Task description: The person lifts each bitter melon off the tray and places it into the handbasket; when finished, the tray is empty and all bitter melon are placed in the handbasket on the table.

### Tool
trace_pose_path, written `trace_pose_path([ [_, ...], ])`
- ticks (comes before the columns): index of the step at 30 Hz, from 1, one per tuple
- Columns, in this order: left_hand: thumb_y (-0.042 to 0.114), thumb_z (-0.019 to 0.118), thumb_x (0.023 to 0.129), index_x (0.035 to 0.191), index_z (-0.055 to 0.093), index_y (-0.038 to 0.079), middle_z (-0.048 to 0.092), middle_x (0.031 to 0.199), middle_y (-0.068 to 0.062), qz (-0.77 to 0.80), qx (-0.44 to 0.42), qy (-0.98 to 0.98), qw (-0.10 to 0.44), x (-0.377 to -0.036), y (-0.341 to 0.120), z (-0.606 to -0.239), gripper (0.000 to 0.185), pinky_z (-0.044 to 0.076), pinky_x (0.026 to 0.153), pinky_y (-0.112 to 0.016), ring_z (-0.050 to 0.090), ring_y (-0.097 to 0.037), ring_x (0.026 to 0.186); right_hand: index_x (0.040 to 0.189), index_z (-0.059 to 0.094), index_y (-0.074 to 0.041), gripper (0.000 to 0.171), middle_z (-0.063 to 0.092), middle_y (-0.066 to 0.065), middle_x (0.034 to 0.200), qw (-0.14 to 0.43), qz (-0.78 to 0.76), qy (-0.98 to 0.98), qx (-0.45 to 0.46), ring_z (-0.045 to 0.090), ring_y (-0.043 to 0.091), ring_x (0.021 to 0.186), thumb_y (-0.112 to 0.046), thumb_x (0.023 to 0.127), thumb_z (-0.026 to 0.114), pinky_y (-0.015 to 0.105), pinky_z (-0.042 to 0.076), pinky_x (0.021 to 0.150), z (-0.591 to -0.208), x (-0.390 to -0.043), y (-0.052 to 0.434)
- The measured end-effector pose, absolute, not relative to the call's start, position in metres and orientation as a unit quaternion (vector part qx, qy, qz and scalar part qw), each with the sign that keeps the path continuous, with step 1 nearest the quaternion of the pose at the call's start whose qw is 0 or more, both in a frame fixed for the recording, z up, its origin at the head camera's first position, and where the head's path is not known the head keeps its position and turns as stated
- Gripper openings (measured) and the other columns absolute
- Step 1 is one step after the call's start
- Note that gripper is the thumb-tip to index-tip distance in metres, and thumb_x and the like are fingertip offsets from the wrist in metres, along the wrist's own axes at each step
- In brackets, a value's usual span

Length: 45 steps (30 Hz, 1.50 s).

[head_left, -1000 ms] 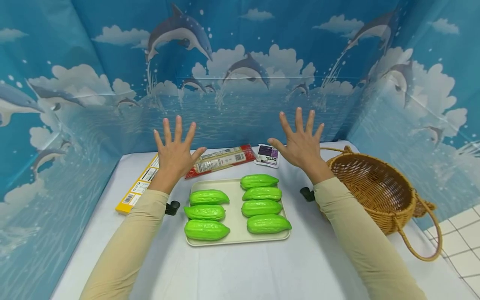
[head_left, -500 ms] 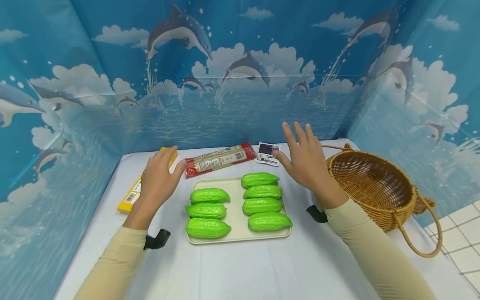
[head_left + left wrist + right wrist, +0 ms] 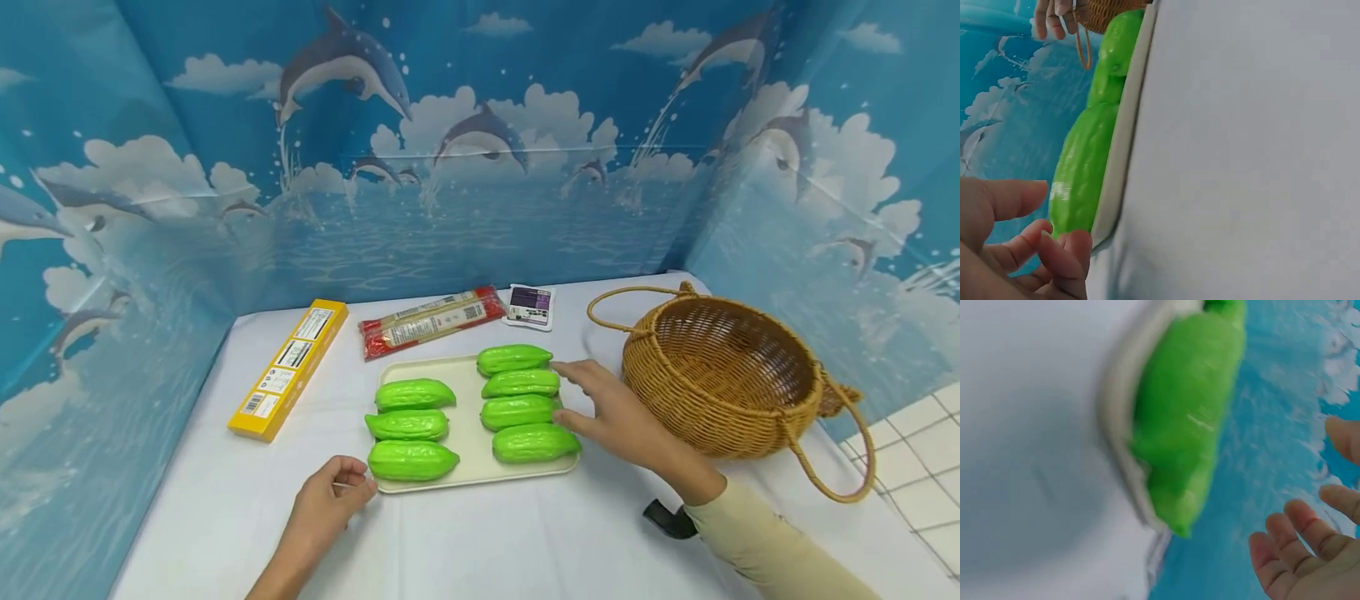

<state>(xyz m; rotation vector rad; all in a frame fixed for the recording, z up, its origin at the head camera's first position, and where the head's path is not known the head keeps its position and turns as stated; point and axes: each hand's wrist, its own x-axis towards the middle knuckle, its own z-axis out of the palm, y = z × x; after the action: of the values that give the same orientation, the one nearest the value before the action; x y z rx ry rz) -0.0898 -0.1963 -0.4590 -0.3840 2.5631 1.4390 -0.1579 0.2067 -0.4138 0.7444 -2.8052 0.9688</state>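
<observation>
No grip is made yet: both hands, lowered from above, are relaxed, the right hand [image 3: 611, 412] beside the gourds [image 3: 522, 410] on the tray [image 3: 468, 417], the left hand [image 3: 330, 496] at its corner.

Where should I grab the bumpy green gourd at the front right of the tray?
Probably round the thick middle of the shiny green gourd, coming from above on the right, where the right hand hovers. It lies flat and sideways on the cream plastic tray, ends tapering, with another gourd close behind.
</observation>
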Motion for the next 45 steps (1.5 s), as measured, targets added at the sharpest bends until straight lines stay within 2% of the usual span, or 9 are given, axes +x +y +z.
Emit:
trace_pose_path([
  [6, 0.015, 0.076, 0.087, 0.113, 0.063, 0.003, 0.065, 0.093, -0.006, 0.511, -0.148, 0.84, 0.102, -0.086, -0.195, -0.473, 0.032, 0.047, 0.056, -0.028, 0.06, -0.018, 0.074, 0.137, 0.062, -0.009, 0.056, 0.06, 0.004, 0.125, 0.021, 0.303, -0.913, 0.273, 0.057, 0.026, 0.119, -0.024, 0.087, 0.082, 0.049, 0.05, 0.099, -0.446, -0.149, 0.195],
  [14, 0.015, 0.075, 0.087, 0.11, 0.063, 0.004, 0.067, 0.085, -0.005, 0.522, -0.176, 0.826, 0.117, -0.087, -0.195, -0.485, 0.028, 0.043, 0.047, -0.028, 0.061, -0.018, 0.068, 0.127, 0.071, -0.015, 0.053, 0.055, -0.005, 0.11, 0.033, 0.24, -0.929, 0.281, 0.049, 0.015, 0.101, -0.027, 0.079, 0.088, 0.038, 0.044, 0.085, -0.461, -0.144, 0.182],
  [25, 0.011, 0.075, 0.09, 0.119, 0.064, 0.004, 0.069, 0.079, -0.004, 0.561, -0.203, 0.796, 0.102, -0.088, -0.197, -0.49, 0.032, 0.04, 0.043, -0.027, 0.059, -0.015, 0.055, 0.123, 0.072, -0.016, 0.048, 0.055, -0.007, 0.109, 0.012, 0.227, -0.932, 0.283, 0.047, 0.013, 0.1, -0.023, 0.079, 0.088, 0.035, 0.044, 0.083, -0.466, -0.145, 0.18],
  [45, 0.007, 0.075, 0.089, 0.126, 0.063, 0.001, 0.069, 0.082, -0.008, 0.606, -0.207, 0.762, 0.099, -0.094, -0.196, -0.494, 0.039, 0.043, 0.043, -0.026, 0.058, -0.015, 0.053, 0.121, 0.071, -0.015, 0.043, 0.055, -0.007, 0.108, 0.019, 0.228, -0.928, 0.295, 0.048, 0.013, 0.099, -0.023, 0.081, 0.086, 0.034, 0.047, 0.082, -0.463, -0.147, 0.182],
])
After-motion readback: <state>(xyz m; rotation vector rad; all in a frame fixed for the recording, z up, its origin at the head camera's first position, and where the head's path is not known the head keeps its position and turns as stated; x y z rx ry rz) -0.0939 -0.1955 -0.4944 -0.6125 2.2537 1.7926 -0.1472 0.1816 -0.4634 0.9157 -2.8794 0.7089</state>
